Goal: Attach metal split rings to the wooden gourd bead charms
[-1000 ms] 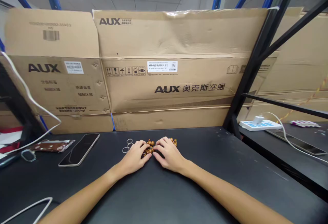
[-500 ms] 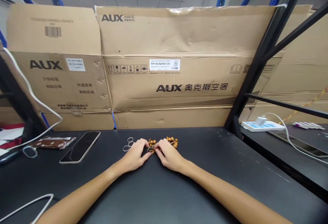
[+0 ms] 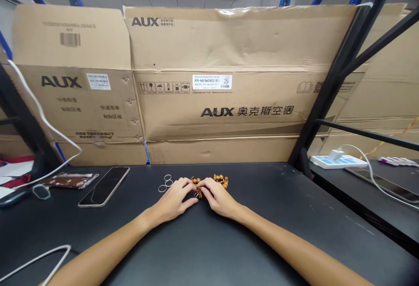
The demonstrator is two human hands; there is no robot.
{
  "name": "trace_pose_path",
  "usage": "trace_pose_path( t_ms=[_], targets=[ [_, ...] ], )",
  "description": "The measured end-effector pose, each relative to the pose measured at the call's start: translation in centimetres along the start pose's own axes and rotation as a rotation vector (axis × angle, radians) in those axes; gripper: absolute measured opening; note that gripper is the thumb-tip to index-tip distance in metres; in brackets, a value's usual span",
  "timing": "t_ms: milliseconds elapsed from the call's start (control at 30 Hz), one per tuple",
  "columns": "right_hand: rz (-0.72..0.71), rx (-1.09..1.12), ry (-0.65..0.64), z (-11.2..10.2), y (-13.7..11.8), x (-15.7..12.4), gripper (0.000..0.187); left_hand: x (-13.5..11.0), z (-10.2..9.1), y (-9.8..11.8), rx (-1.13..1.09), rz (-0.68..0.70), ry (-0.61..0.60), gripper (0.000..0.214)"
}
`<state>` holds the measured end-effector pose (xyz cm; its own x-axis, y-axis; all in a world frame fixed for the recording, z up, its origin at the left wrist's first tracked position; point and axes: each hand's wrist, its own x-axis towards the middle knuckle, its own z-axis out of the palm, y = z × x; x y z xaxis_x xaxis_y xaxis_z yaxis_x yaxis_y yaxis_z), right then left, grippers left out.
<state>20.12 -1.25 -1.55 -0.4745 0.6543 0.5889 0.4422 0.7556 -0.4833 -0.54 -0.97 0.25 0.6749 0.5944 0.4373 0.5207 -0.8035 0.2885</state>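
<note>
My left hand [image 3: 176, 199] is curled over the dark table, with its thumb and index finger close to a small metal ring [image 3: 196, 195] that is largely hidden. Facing it, my right hand [image 3: 218, 198] pinches the cord end of a small brown wooden bead charm [image 3: 200, 193] between thumb and fingers. Just behind the fingertips lie more wooden beads [image 3: 195, 180]. Further gourd-like wooden bead charms [image 3: 221, 179] rest behind my right hand. Several loose metal rings [image 3: 168, 181] lie left of my left hand's knuckles.
A phone [image 3: 104, 187] lies left of my hands, beside a brown packet [image 3: 70, 180]. Cardboard boxes [image 3: 216, 124] stand along the table's back edge. White cable [image 3: 42, 116] hangs at left. Beyond the black frame at right sits a power strip [image 3: 350, 162].
The charm and ring between my hands have shifted slightly right. My left thumb has moved right, and less of the ring shows. The camera view has shifted slightly.
</note>
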Motion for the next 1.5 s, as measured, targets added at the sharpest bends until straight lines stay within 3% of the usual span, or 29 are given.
trace_pose_path(
  t_ms=[200, 400, 667, 967, 1300, 1500],
  targets=[
    [0.068, 0.008, 0.016, 0.2, 0.1, -0.1, 0.010, 0.1, 0.1, -0.2, -0.022, 0.027, 0.028, 0.017],
    [0.140, -0.058, 0.074, 0.5, 0.5, 0.0, 0.006, 0.7, -0.1, -1.1, -0.251, -0.099, 0.062, 0.020],
    [0.032, -0.169, -0.007, 0.5, 0.1, -0.1, 0.011, 0.8, -0.4, -1.5, -0.421, -0.246, 0.009, 0.024],
    [-0.027, -0.231, -0.082, 0.2, -0.5, 0.0, 0.008, 0.7, 0.0, -1.6, -0.501, -0.292, -0.014, 0.027],
    [-0.053, -0.277, -0.087, 0.3, -0.4, -0.1, 0.010, 0.8, -0.4, -0.6, -0.336, -0.250, -0.033, 0.024],
    [-0.130, -0.291, -0.078, 0.2, -0.6, -0.1, 0.014, 0.3, 0.4, -0.7, -0.097, -0.058, 0.051, 0.019]
  ],
)
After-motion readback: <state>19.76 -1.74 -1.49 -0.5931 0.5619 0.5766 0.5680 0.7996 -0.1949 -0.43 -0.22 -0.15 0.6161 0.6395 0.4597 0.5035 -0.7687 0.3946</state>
